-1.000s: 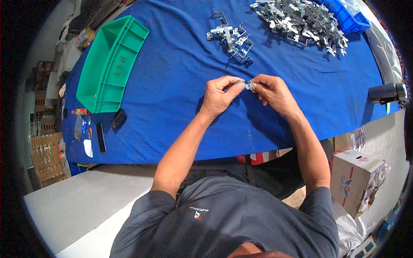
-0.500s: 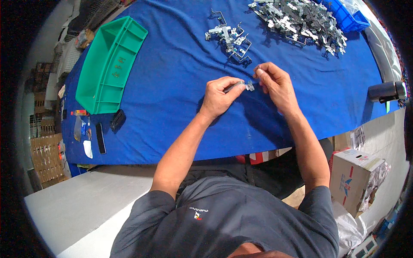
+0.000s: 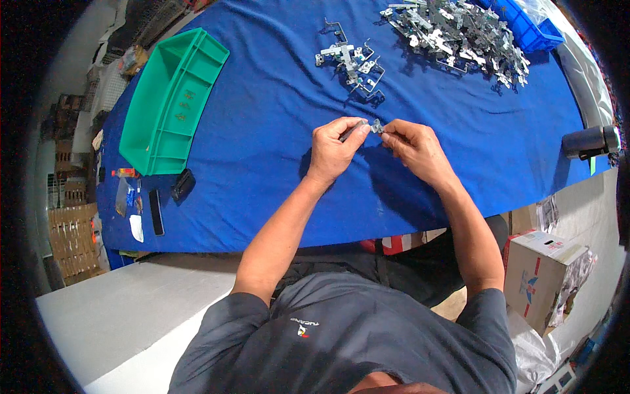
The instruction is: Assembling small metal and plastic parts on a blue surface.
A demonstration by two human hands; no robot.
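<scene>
A small silvery metal bracket [image 3: 376, 127] is held between my two hands above the blue cloth. My left hand [image 3: 335, 146] is closed, with thumb and forefinger pinching the bracket's left part, most of which the fingers hide. My right hand [image 3: 416, 148] has its fingertips pressed together at the bracket's right end. Whether a smaller piece sits in the right fingertips cannot be made out. Beyond my hands lies a small group of metal brackets with bent wire arms [image 3: 354, 69].
A large heap of metal brackets [image 3: 459, 39] lies far right beside a blue bin [image 3: 541, 38]. A green bin [image 3: 141, 131] stands at left, near a black phone [image 3: 156, 212] and a black case [image 3: 182, 185]. A dark bottle [image 3: 589, 142] lies at the right edge.
My right hand has come down and left, and its fingertips now meet the bracket, which was apart from them before. The left hand has shifted slightly left.
</scene>
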